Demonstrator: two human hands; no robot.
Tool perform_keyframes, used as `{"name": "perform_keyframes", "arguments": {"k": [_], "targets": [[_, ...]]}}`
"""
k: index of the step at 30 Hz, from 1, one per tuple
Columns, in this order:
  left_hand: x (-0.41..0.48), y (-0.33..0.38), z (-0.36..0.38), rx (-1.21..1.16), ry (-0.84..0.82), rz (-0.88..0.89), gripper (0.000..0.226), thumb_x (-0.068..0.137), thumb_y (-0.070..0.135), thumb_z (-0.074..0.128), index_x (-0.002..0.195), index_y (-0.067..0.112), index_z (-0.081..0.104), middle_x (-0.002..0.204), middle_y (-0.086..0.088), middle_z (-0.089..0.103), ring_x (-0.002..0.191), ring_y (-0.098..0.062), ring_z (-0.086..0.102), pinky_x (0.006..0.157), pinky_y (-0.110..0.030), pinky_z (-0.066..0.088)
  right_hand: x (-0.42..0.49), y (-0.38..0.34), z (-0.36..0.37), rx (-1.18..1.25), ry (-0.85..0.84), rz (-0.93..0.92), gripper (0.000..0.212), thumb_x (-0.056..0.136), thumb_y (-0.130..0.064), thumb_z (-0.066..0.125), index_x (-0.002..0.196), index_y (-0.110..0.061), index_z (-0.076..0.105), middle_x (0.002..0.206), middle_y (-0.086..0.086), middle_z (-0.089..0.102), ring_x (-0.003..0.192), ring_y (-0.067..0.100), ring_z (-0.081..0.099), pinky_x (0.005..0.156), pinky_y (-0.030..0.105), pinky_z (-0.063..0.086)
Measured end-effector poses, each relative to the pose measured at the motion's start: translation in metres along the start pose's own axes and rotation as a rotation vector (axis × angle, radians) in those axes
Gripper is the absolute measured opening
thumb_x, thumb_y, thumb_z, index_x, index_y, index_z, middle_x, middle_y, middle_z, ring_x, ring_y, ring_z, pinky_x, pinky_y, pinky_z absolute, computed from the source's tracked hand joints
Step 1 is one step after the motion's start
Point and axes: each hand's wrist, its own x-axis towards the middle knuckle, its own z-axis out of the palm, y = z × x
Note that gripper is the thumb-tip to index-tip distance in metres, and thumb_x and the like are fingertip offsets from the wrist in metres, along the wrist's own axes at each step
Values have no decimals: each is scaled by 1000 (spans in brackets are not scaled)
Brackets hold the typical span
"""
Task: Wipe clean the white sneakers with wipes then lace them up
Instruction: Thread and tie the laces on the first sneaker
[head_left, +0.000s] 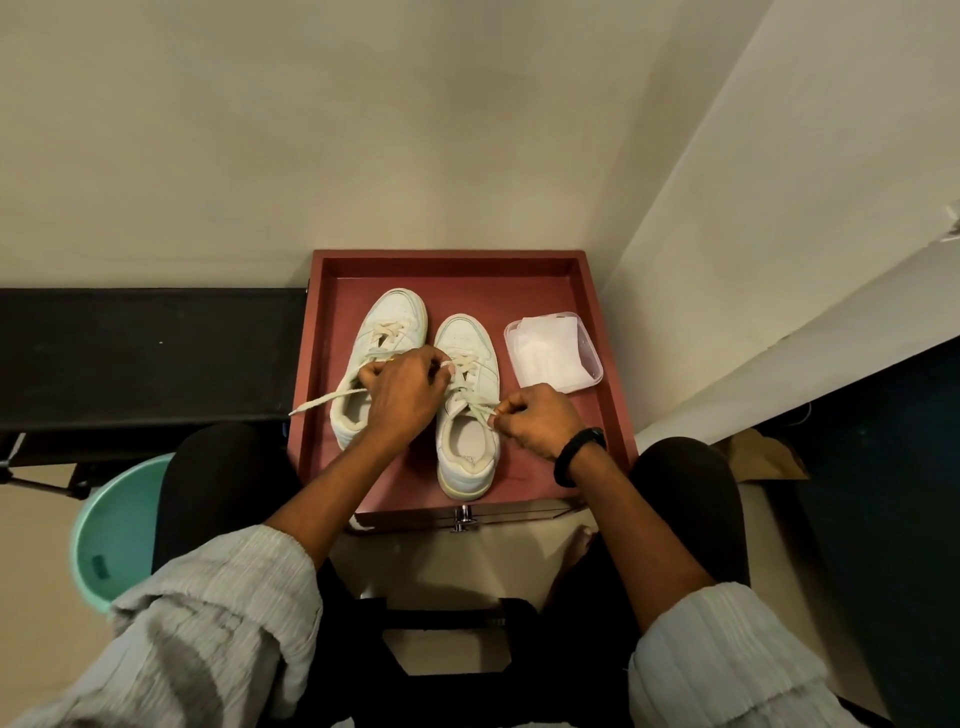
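Note:
Two white sneakers stand side by side, toes away from me, in a red tray. The left sneaker has a loose lace end trailing over the tray's left rim. My left hand lies between the two shoes and pinches a lace of the right sneaker near its upper eyelets. My right hand, with a black band on its wrist, pinches the other end of that lace at the shoe's right side. A clear tub of white wipes sits at the tray's right.
The tray rests on a small red stand in a corner between two pale walls. A black bench runs off to the left. A teal bucket stands on the floor by my left knee. A brown paper bag lies at the right.

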Motion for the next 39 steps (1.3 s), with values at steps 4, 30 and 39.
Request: {"name": "perform_keyframes", "arguments": {"k": [4,30,39], "targets": [[-1,-1,2,48,-33,50,22,97,42,60,105,25,73,97,4,73,104,-21,63,90,-41,22,0,0,0,-15,-46,28,15,80,-17,71,65,-18,69,65,-4,68,65,16,62,77,42,60],[-2,-9,6,237,183,35,20,95,35,59,97,20,72,100,1,69,94,-22,61,87,-43,34,-3,-11,3,-298,-61,72,13,79,-15,60,67,-10,57,61,2,54,59,20,51,50,27,38],[-1,-13,4,166,150,28,20,95,35,58,102,22,71,104,1,69,97,-21,61,89,-44,33,1,8,-2,-32,-97,84,12,83,-14,69,71,-15,71,66,1,68,63,18,62,65,33,55]]}}
